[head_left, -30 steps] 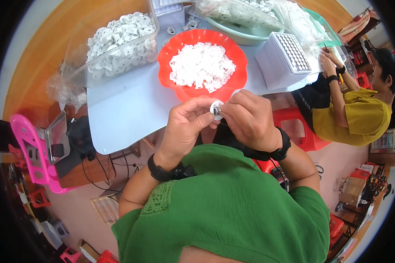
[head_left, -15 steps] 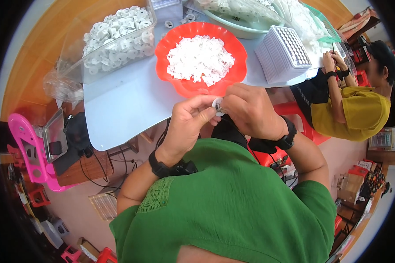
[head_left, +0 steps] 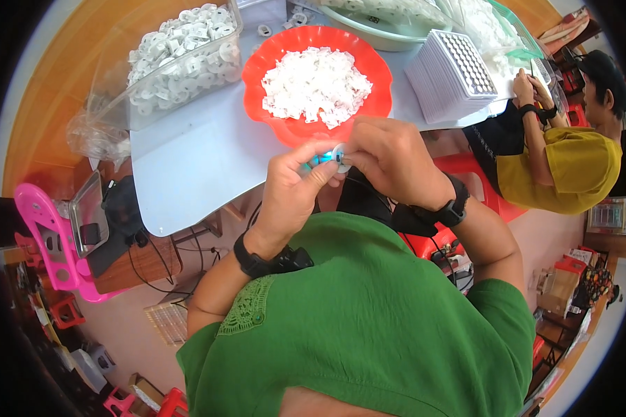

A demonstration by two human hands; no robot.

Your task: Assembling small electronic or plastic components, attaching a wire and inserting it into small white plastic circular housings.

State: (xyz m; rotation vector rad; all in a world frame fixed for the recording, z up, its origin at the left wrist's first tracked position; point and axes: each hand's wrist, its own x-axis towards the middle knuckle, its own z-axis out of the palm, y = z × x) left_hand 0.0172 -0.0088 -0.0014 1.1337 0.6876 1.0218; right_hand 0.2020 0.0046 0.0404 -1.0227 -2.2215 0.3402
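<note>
A small white disc-shaped part (head_left: 339,158) with a dark spot at its centre is pinched between my two hands, just in front of a red scalloped bowl. My left hand (head_left: 298,182) grips its left side with thumb and fingers, and a blue glow shows at those fingertips. From the right, my right hand (head_left: 394,163) closes thumb and forefinger on the same part. Small white plastic pieces (head_left: 316,87) lie heaped in the red bowl (head_left: 257,94). The fingers cover most of the disc's edges.
At the back left, a clear bin (head_left: 181,94) holds many white round parts. Stacked white trays (head_left: 448,76) stand right of the bowl, with a pale green basin (head_left: 389,40) behind. A person in a yellow shirt (head_left: 560,170) works at the right. A pink chair (head_left: 49,236) stands left.
A blue light now shows at my left fingertips, where none showed before. My hands still hold the disc together, with my right fingers slightly shifted. The view has tilted slightly.
</note>
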